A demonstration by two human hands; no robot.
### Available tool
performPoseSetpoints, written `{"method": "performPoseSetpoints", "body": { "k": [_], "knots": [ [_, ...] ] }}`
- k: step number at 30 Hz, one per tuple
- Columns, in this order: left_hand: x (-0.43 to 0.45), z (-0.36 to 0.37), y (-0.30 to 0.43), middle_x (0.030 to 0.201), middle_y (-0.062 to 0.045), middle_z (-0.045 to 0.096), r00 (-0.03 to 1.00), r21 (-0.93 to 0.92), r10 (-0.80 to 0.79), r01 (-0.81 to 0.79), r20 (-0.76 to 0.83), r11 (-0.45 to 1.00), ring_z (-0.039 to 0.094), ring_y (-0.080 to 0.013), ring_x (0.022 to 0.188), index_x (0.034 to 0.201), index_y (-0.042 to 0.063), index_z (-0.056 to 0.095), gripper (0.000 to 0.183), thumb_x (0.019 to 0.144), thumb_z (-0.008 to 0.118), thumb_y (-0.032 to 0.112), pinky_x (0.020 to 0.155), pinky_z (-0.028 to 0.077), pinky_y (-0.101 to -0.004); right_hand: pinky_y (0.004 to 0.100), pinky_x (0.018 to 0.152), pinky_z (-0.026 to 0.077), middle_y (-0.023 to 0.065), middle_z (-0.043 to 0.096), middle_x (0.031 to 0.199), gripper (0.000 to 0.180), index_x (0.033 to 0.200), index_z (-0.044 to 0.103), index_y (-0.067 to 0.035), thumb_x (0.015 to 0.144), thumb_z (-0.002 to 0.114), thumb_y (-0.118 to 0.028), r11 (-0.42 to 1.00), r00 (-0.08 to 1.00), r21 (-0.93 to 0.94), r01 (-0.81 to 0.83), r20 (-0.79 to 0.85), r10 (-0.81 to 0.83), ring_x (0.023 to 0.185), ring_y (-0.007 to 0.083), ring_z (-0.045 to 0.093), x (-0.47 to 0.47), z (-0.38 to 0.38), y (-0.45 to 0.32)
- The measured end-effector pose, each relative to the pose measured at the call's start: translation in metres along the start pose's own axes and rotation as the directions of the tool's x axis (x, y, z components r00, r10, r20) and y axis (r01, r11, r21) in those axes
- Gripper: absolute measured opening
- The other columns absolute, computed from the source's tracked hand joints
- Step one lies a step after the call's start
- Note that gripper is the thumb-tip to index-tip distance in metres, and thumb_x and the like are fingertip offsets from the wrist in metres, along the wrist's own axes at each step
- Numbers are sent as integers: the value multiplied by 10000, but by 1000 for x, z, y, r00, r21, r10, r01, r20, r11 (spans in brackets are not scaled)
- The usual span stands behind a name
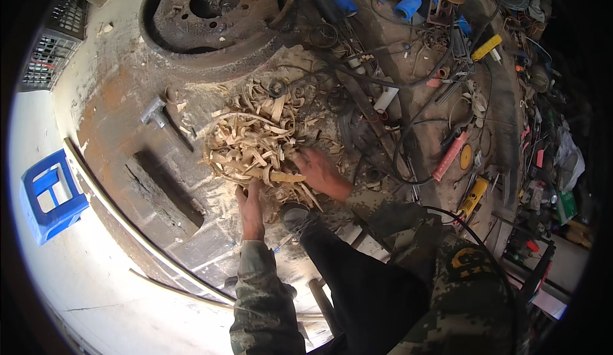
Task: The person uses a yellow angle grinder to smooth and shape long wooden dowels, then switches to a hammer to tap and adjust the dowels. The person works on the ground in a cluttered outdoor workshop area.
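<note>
A thick heap of curled pale wood shavings (pixel 246 144) lies between my two hands on the dusty floor. My left hand (pixel 251 209) grips its near edge, thumb and fingertips pressed against the curls. At the heap's right side is my right hand (pixel 322 170), its fingertips partly hidden among the shavings. A longer flat wood strip (pixel 285 178) sticks out of the heap between the hands. More loose shavings lie behind and below it. My dark shoe (pixel 294 216) stands just below the heap.
A hammer (pixel 165 120) and a weathered wood block (pixel 163 194) lie left of the heap. Behind is a rusty wheel rim (pixel 215 29). Cables (pixel 400 154), a pink-handled tool (pixel 450 156) and a yellow power tool (pixel 474 197) clutter the right. A blue stool (pixel 52 194) stands far left.
</note>
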State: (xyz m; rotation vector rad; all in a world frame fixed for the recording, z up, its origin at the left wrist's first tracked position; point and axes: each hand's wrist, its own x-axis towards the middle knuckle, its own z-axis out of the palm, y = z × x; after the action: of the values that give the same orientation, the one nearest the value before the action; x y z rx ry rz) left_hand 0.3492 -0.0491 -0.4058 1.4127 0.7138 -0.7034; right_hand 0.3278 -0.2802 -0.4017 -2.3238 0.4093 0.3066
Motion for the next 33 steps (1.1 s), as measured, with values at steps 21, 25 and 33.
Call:
{"method": "performPoseSetpoints", "body": {
  "k": [21,25,33],
  "knots": [
    [-222,-40,215,1472,-188,597,853,-415,516,-443,76,795,584,-304,1326,1546,-20,445,690,1130,423,531,1127,476,-438,474,1006,462,201,669,1224,428,1293,615,-33,1096,507,-397,541,580,225,810,-445,-683,1150,314,628,-117,-110,-338],
    [-321,-37,244,1497,-176,591,716,-470,563,-362,413,805,565,-326,1389,1504,-13,515,675,1061,621,485,1153,472,-481,504,1002,464,141,724,1206,333,1267,664,-77,1058,538,-303,509,439,26,860,-545,-714,1056,302,687,-93,-128,-322],
    [-432,-192,176,916,-118,738,573,-43,662,-771,-482,636,697,-168,757,1168,-31,703,222,1032,686,143,698,562,-276,450,625,234,58,173,705,472,686,344,-162,1083,586,-243,966,956,-81,244,189,-225,617,212,240,-61,-201,-61]
  ]
}}
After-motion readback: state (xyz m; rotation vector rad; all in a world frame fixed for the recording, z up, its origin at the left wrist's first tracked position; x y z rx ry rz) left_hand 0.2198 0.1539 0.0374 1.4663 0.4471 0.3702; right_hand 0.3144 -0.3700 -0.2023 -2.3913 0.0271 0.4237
